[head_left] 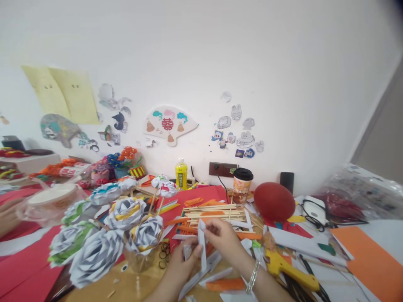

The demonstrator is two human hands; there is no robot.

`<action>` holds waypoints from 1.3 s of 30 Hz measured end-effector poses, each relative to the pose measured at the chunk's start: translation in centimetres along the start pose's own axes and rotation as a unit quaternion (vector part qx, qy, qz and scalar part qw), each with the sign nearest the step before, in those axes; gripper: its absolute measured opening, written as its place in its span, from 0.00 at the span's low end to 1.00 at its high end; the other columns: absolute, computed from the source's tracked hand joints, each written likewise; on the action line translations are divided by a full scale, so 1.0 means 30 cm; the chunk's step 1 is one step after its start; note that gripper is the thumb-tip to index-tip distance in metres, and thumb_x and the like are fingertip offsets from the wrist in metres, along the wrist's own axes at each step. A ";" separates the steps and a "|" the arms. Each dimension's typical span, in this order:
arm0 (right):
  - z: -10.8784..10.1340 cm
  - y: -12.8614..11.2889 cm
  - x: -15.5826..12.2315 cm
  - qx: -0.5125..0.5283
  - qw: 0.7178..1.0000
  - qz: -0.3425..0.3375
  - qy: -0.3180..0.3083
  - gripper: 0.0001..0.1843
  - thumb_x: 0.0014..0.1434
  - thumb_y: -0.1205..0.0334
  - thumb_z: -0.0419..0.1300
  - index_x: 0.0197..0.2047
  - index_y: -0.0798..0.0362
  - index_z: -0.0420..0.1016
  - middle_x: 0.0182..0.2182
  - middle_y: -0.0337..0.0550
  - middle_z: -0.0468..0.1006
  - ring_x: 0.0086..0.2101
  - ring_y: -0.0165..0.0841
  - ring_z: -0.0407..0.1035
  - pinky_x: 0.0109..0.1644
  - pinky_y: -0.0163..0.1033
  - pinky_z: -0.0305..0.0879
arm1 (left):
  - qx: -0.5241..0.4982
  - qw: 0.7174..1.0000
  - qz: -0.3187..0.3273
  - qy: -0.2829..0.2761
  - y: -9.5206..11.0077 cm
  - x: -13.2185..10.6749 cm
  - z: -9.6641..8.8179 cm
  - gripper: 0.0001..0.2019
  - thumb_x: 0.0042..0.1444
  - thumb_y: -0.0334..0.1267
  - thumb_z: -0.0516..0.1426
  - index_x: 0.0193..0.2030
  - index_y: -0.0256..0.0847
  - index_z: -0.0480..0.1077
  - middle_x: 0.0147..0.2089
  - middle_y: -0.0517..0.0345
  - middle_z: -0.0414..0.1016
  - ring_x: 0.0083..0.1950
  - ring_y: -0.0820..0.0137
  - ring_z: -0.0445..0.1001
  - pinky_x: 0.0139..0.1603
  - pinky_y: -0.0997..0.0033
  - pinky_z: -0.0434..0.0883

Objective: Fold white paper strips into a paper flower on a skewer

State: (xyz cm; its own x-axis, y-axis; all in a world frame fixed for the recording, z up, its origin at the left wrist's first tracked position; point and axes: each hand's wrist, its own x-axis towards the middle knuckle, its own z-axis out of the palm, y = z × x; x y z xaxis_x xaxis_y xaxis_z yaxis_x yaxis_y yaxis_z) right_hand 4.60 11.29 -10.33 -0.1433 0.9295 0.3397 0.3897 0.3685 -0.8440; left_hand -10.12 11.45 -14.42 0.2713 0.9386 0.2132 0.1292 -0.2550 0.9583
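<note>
Between my two hands stands a folded white paper strip [202, 247], held upright above the table. My left hand [185, 261] grips its lower part, thumb against the paper, with a small folded bit of white paper [187, 251] at the fingers. Near the strip's top, my right hand [222, 237] pinches the edge; a silver bracelet [253, 277] circles that wrist. Below and around them lie more folded white strips [201, 277] and an orange folded strip [226, 285]. Just beyond are many thin wooden sticks [210, 213].
White paper flowers [97, 256] crowd the left, several in a clear cup [140, 261]. A yellow glue gun [291, 268] lies right, near a red balloon [274, 201] and lidded coffee cup [242, 184]. A yellow bottle [181, 174] stands behind. Another person's hand [9, 218] shows at far left.
</note>
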 end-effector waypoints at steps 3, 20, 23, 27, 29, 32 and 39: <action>0.035 0.025 -0.022 0.040 0.998 0.027 0.036 0.06 0.53 0.63 0.54 0.31 0.55 0.70 0.27 0.39 0.73 0.29 0.30 0.67 0.33 0.33 0.62 | -0.039 0.999 -0.013 -0.010 -0.007 -0.001 0.013 0.22 0.45 0.54 0.56 0.33 0.34 0.73 0.30 0.51 0.77 0.34 0.62 0.73 0.37 0.68 0.68; 0.016 -0.035 -0.046 -0.132 0.988 0.037 0.068 0.10 0.52 0.64 0.54 0.20 0.53 0.65 0.19 0.34 0.65 0.23 0.27 0.59 0.27 0.30 0.50 | -0.088 0.993 -0.084 -0.005 -0.032 0.001 0.027 0.25 0.36 0.59 0.59 0.26 0.35 0.68 0.11 0.69 0.59 0.12 0.80 0.53 0.14 0.80 0.51; 0.025 -0.022 -0.045 -0.108 0.990 0.045 0.077 0.11 0.54 0.62 0.54 0.22 0.54 0.66 0.19 0.34 0.66 0.24 0.27 0.60 0.27 0.31 0.52 | -0.076 0.995 -0.065 -0.023 -0.019 -0.003 0.026 0.23 0.36 0.56 0.61 0.28 0.35 0.70 0.17 0.63 0.67 0.18 0.76 0.61 0.19 0.79 0.59; 0.039 -0.011 -0.051 -0.117 0.991 0.008 0.069 0.11 0.56 0.62 0.52 0.23 0.54 0.67 0.22 0.36 0.68 0.26 0.28 0.61 0.30 0.31 0.53 | -0.075 0.994 -0.058 -0.057 0.004 -0.013 0.028 0.23 0.39 0.55 0.60 0.33 0.35 0.72 0.25 0.58 0.73 0.31 0.67 0.70 0.33 0.73 0.67; 0.042 -0.012 -0.053 -0.129 0.990 -0.010 0.059 0.13 0.57 0.63 0.50 0.23 0.54 0.66 0.22 0.36 0.68 0.26 0.28 0.61 0.30 0.31 0.53 | -0.082 0.992 -0.062 -0.075 0.008 -0.018 0.030 0.23 0.42 0.55 0.59 0.35 0.35 0.72 0.29 0.55 0.74 0.35 0.65 0.71 0.39 0.70 0.67; 0.043 -0.012 -0.054 -0.132 0.990 -0.008 0.051 0.11 0.56 0.64 0.50 0.23 0.53 0.66 0.22 0.36 0.68 0.26 0.29 0.62 0.30 0.32 0.54 | -0.111 0.988 -0.060 -0.090 -0.002 -0.023 0.038 0.23 0.43 0.54 0.59 0.37 0.35 0.70 0.33 0.54 0.74 0.38 0.65 0.71 0.43 0.67 0.66; 0.039 0.006 -0.050 -0.031 0.997 0.051 0.050 0.06 0.51 0.66 0.53 0.35 0.52 0.67 0.30 0.38 0.71 0.30 0.30 0.65 0.34 0.34 0.60 | -0.171 0.974 -0.121 -0.082 -0.024 -0.023 0.047 0.20 0.43 0.54 0.59 0.27 0.35 0.68 0.19 0.63 0.67 0.17 0.79 0.59 0.20 0.79 0.58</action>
State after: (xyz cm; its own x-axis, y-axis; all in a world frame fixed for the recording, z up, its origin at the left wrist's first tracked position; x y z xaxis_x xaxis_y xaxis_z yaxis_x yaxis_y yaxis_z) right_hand 3.83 9.97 -11.47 -0.0110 0.9551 0.2959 0.4529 0.2686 -0.8501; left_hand -9.06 10.66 -15.52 0.4251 0.9045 -0.0330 -0.1089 0.0873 0.9902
